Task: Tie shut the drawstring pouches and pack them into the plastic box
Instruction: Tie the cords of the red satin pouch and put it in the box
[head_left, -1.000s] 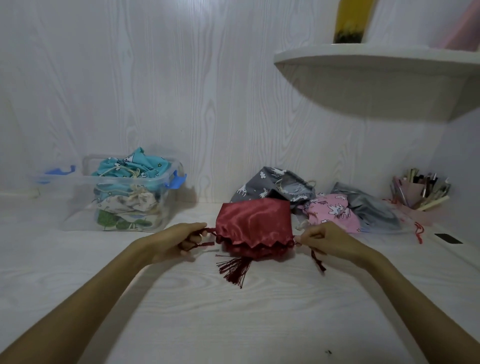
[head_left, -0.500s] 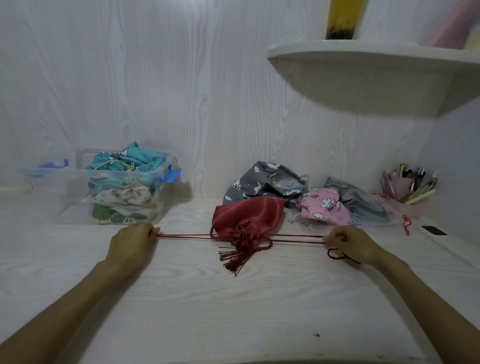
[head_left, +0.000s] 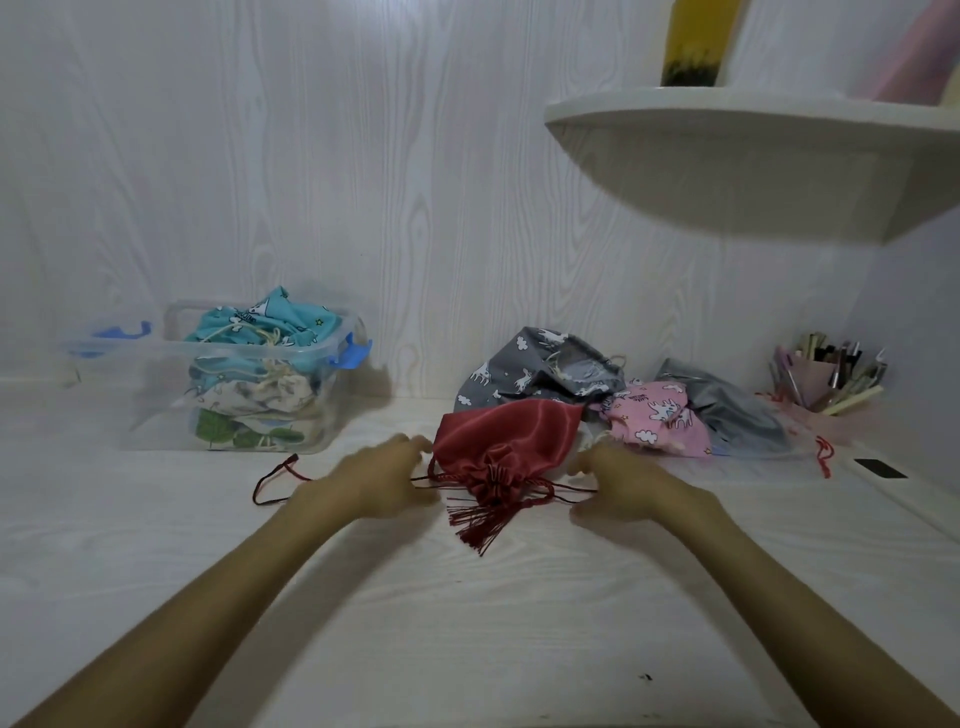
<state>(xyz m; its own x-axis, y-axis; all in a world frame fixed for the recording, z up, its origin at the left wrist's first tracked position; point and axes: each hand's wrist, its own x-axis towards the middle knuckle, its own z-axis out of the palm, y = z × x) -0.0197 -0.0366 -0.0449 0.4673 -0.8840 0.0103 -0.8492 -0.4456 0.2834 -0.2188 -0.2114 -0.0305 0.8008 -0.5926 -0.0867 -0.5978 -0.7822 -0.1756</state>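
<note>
A red satin pouch (head_left: 506, 441) with a tassel lies on the white table, its mouth gathered tight and facing me. My left hand (head_left: 382, 480) is just left of the pouch, fingers reaching to its edge, over the left drawstring. That red cord (head_left: 270, 480) trails slack in a loop behind my wrist. My right hand (head_left: 621, 483) is just right of the pouch, fingers and thumb spread, and the right cord runs toward it. Both hands are blurred. The clear plastic box (head_left: 156, 395) with blue latches stands at back left and holds several tied pouches.
Behind the red pouch lie a grey animal-print pouch (head_left: 540, 371), a pink one (head_left: 657, 415) and a grey satin one (head_left: 737, 410). A pink pen holder (head_left: 826, 379) stands at far right. A curved shelf (head_left: 753, 161) overhangs the right side.
A second ago the pouch mouth was open. My hands pulled both cords wide apart and cinched it, then came back in beside the pouch, and the left cord now lies slack.
</note>
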